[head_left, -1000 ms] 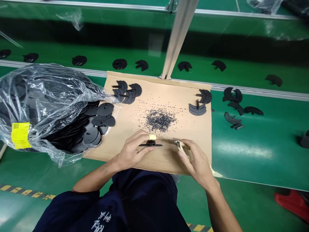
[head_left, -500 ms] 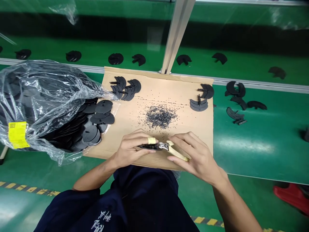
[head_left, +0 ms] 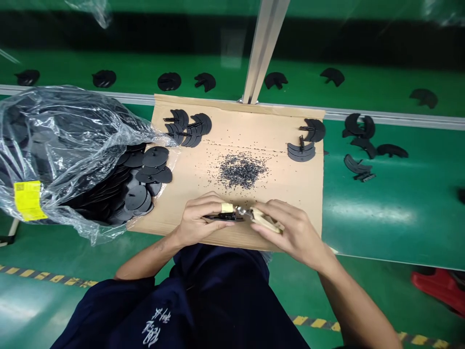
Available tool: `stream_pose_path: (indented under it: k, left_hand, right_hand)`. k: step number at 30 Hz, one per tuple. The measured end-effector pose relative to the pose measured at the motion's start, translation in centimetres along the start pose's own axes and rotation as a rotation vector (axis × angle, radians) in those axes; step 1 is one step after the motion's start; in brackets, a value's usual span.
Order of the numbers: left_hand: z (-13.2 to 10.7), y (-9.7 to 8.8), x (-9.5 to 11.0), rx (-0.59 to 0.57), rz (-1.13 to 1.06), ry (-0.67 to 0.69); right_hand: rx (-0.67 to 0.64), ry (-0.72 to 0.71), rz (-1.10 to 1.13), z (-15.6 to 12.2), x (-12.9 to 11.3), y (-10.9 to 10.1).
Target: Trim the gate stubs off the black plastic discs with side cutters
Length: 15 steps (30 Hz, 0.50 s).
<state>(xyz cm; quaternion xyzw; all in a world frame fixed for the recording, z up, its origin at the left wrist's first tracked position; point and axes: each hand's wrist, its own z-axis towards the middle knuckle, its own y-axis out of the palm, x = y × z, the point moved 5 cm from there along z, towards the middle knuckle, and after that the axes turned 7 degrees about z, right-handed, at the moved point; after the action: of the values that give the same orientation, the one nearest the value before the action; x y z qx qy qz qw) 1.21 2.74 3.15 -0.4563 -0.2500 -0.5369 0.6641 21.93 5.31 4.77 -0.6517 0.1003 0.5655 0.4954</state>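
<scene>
My left hand (head_left: 199,219) pinches a flat black plastic disc (head_left: 221,217) edge-on over the near part of a cardboard sheet (head_left: 276,182); its forefinger carries a band of yellow tape. My right hand (head_left: 290,230) is closed round small cutters (head_left: 258,217) with cream handles. The metal jaws of the cutters meet the right edge of the disc. A heap of tiny black trimmings (head_left: 241,170) lies on the cardboard just beyond both hands.
A clear plastic bag (head_left: 61,145) full of black discs spills open at the left. Trimmed black pieces lie in groups on the cardboard's far left (head_left: 187,127) and far right (head_left: 305,140), and on the green bench (head_left: 392,208). More ride the conveyor behind a slanted metal post (head_left: 263,48).
My right hand moved left with the cutters until their jaws reached the disc in my left hand. The view has shifted slightly.
</scene>
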Motion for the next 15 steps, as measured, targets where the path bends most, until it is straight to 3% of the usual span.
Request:
stream_pose_path:
  k: [3, 7, 11, 15]
  left_hand:
    - [-0.1, 0.2, -0.2, -0.011, 0.019, -0.052]
    - [-0.6, 1.0, -0.7, -0.003, -0.047, -0.137]
    - [-1.5, 1.5, -1.6, 0.048, -0.151, -0.261]
    - [-1.9, 1.5, -2.3, -0.02, -0.353, -0.337]
  right_hand:
    - [0.093, 0.18, 0.288, 0.0, 1.3, 1.7]
    - [0.282, 0.21, 0.594, 0.2, 1.3, 4.1]
    - [0.376, 0.187, 0.594, 0.4, 0.6, 5.2]
    - [0.419, 0.044, 0.471, 0.2, -0.1, 4.6]
